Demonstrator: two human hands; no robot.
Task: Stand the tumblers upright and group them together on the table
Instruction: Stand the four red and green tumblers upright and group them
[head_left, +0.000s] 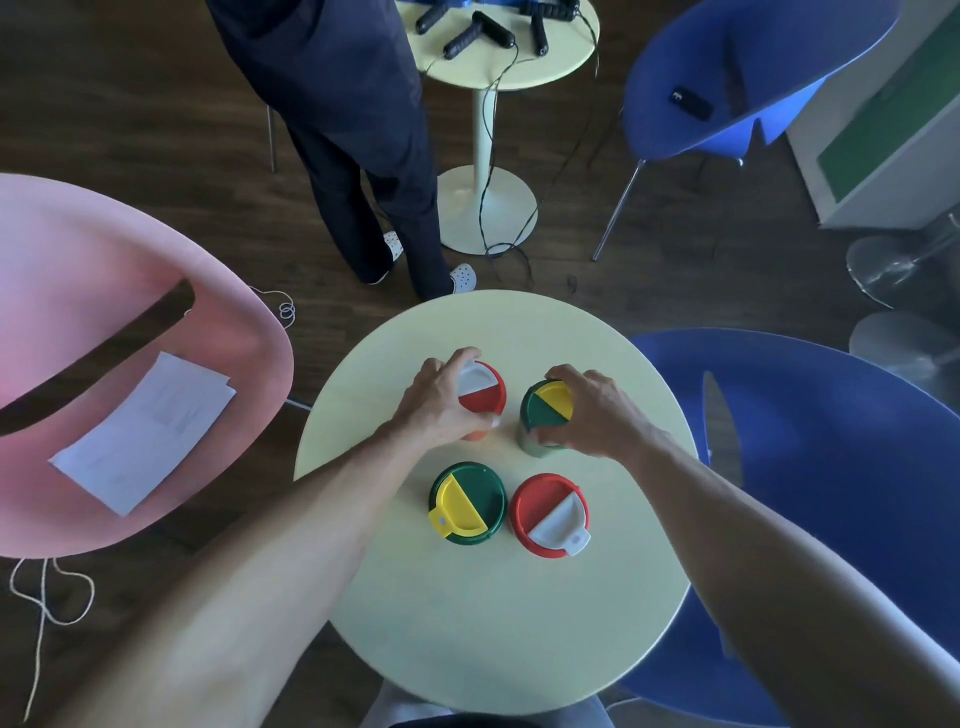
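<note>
Round table (493, 613); hands grip plastic-lidded tumblers (483, 392).

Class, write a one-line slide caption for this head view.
Left hand and right hand grip two upright tumblers.

We see a pale yellow-green round table (493, 613) as our landmark. On its far side, the far left tumbler (483, 392) has a red lid with a white flap, and the far right tumbler (545, 408) a dark green lid with a yellow flap above a pale green body. Nearer us on the table, the near left tumbler (467, 503) is green and yellow, the near right tumbler (550, 514) red and white. Left of the table is a pink chair (104, 312) holding white paper (145, 431); right of it, a blue chair (831, 467).
</note>
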